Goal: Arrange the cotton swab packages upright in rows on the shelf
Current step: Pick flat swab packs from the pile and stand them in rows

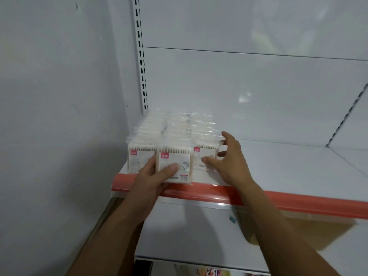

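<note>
Illegible label print on package (176, 158).

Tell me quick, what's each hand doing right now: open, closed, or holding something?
Left hand: grips the middle row's front package.
Right hand: open, fingers spread, thumb touching the right row's front package.
</note>
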`<state>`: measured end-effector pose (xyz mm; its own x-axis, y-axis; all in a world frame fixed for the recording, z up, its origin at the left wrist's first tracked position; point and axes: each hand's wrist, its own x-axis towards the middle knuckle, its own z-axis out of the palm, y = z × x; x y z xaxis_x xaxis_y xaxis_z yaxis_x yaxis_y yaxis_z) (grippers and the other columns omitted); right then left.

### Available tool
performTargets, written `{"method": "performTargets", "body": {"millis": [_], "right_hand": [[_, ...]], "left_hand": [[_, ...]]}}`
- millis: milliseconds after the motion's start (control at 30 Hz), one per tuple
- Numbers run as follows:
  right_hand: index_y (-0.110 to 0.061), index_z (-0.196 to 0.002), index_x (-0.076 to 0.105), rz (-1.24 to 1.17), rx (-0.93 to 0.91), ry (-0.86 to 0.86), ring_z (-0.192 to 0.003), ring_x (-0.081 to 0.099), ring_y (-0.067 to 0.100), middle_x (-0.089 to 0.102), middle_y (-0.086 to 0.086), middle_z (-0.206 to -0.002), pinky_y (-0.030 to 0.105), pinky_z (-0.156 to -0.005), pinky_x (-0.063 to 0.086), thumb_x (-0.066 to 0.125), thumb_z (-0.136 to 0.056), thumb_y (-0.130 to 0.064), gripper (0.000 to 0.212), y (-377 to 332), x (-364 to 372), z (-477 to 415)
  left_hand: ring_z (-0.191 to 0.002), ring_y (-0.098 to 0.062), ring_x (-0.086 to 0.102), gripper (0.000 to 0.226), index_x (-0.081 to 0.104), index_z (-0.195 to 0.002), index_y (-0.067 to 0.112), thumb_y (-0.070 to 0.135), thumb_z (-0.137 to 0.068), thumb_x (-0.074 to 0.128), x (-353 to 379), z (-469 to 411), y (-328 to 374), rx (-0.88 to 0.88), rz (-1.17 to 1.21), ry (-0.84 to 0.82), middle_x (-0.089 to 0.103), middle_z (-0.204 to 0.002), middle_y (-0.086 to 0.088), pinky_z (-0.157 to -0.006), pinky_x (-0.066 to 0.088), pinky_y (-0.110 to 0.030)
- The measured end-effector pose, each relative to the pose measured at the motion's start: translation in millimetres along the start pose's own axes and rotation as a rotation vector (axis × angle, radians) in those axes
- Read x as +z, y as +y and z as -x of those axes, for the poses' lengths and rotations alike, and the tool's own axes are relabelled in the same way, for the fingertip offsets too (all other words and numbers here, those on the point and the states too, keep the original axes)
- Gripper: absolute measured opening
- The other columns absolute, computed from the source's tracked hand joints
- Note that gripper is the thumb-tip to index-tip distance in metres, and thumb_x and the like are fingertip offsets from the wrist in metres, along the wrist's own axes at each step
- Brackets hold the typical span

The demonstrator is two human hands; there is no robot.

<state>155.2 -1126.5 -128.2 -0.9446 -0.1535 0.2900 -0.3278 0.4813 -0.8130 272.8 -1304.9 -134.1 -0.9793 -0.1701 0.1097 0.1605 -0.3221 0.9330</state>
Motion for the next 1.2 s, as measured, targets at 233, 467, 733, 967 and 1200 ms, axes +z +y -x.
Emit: {"method": "performTargets", "body": {"millis": [233,467,733,967,1200], "right_hand": [[-0.035,-0.106,0.062,-0.21,-0.05,0.151,-0.087,0.061,-0.001,0.065,-0.021,-0.099,0.018,-0.073,0.052,0.067,-0.088,-0.042,0.019,-28.8,-7.1,63.5],[-0.021,-0.09,0.064,-0.344,0.06,-0.094,-0.072,0.062,0.006,0.068,-0.011,-0.081,0.018,-0.065,0.053,0.076,-0.08,-0.041,0.025,-43.7,6.1,78.3],[-0.008,-0.092,0.06,-0.494,0.16,0.165,-0.082,0.07,0.022,0.074,0.004,-0.091,0.032,-0.072,0.059,0.072,-0.086,-0.023,0.02,-29.1,-24.5,66.8],[-0.024,-0.085,0.059,-0.129,0.152,0.12,-0.085,0.067,0.017,0.07,-0.004,-0.09,0.043,-0.084,0.057,0.076,-0.083,-0.034,0.02,-9.4,-7.0,37.4],[-0.026,-0.089,0.058,-0.013,0.17,0.12,-0.083,0.066,0.012,0.067,-0.009,-0.092,0.039,-0.082,0.057,0.075,-0.083,-0.04,0.023,-8.5,3.4,29.7]], "left_hand": [[-0.103,-0.021,0.072,0.044,0.063,-0.12,0.02,0.028,-0.079,0.072,-1.6,1.4,-3.0,0.04,-0.191,-0.03,0.075,-0.111,0.001,-0.084,0.059,-0.034],[-0.105,-0.015,0.071,0.045,0.06,-0.125,0.025,0.03,-0.083,0.074,-0.7,2.2,-5.3,0.086,-0.348,-0.092,0.073,-0.114,0.006,-0.084,0.059,-0.031],[-0.109,-0.024,0.07,0.026,0.066,-0.119,0.019,0.022,-0.093,0.062,-6.1,-5.5,-9.9,-0.008,-0.086,0.085,0.075,-0.113,0.0,-0.096,0.054,-0.045],[-0.109,-0.02,0.07,0.028,0.064,-0.124,0.025,0.021,-0.095,0.062,-4.6,-5.1,-10.5,-0.013,-0.182,0.078,0.074,-0.115,0.004,-0.098,0.055,-0.046],[-0.105,-0.018,0.071,0.025,0.063,-0.12,0.027,0.017,-0.097,0.06,-3.6,-2.4,-4.3,-0.03,-0.22,0.043,0.075,-0.112,0.006,-0.094,0.057,-0.044]]}}
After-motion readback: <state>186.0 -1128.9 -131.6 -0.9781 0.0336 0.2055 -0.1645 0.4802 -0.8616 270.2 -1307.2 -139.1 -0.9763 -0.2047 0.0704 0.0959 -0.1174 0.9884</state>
